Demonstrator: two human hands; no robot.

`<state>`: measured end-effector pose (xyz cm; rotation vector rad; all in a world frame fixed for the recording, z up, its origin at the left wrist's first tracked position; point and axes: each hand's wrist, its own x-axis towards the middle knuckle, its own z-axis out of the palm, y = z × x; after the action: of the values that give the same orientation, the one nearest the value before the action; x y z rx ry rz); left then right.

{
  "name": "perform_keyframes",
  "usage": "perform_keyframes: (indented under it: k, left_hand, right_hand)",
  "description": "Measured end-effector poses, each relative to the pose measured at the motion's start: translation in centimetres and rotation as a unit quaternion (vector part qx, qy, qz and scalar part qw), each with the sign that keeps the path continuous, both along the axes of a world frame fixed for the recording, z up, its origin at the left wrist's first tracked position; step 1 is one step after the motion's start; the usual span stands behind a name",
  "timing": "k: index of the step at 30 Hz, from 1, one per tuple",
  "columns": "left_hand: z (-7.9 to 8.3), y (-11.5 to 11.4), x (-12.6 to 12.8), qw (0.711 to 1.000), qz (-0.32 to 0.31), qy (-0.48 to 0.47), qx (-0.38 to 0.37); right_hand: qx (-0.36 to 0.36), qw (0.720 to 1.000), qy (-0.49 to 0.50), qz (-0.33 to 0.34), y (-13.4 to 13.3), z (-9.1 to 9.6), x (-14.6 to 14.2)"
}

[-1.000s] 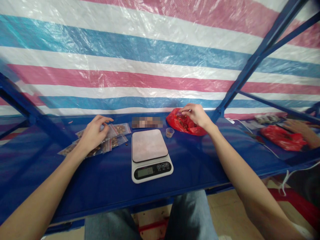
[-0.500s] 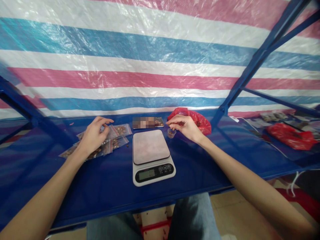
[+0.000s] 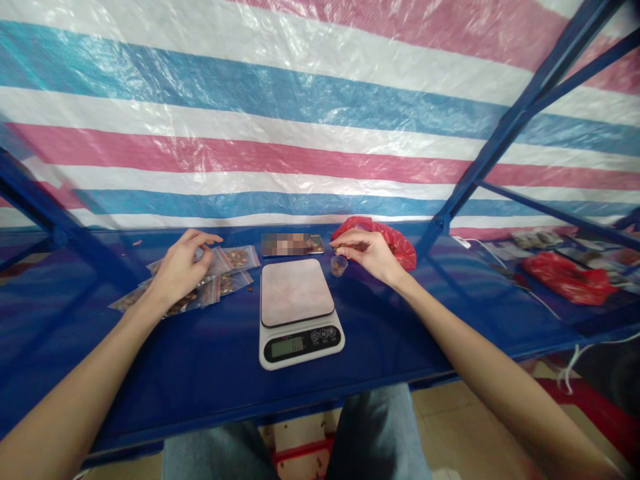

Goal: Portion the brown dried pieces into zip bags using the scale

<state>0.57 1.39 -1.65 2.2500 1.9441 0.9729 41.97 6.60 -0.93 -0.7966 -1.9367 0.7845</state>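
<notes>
Blue tarp-covered tabletop (image 3: 200,380), front edge nearest the person, jeans-clad knees (image 3: 380,433) below it. Digital kitchen scale (image 3: 297,313) sits mid-table near the front, white body, pale square platform, nothing on it, display reading too small to trust.

Left hand (image 3: 181,270) is at the left of the scale, fingers loosely curled, not clenched, resting over a spread of small zip bags of brown nut-like pieces (image 3: 231,283); no clear grasp on any bag. Bags look light, soft and slippery, so best taken by the top seal edge, contents likely to shift inside.

Right hand (image 3: 370,252) is beyond the scale's right corner, thumb and forefinger pinched together right above a small clear plastic cup (image 3: 339,266); whether a piece sits in the pinch is hidden. Cup holds a little brown material, looks light and tippable, safest held around its wall.

Red plastic bag (image 3: 397,245) lies just behind the right hand, near the far edge, soft and crumpled. Blurred card (image 3: 293,244) lies on the far edge behind the scale.

Further right, a second red plastic bag (image 3: 565,277) and papers (image 3: 540,238). Striped tarp wall (image 3: 300,133) and blue metal struts (image 3: 525,113) close off the back.
</notes>
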Motion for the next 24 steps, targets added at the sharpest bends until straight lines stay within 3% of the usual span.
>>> perform_keyframes:
  k: [10,19,24]
  left_hand:
    - [0.4,-0.3,0.1,1.000,0.012,0.002,-0.016]
    - [0.3,-0.3,-0.1,1.000,0.009,0.005,-0.016]
    - [0.2,-0.2,-0.2,1.000,0.005,0.006,-0.008]
  right_hand:
    - [0.012,0.995,-0.090,0.033,0.1,0.7,0.6]
    - [0.041,0.990,-0.101,0.084,0.0,1.4,1.2]
    - [0.039,0.990,-0.109,0.077,-0.1,1.6,1.2]
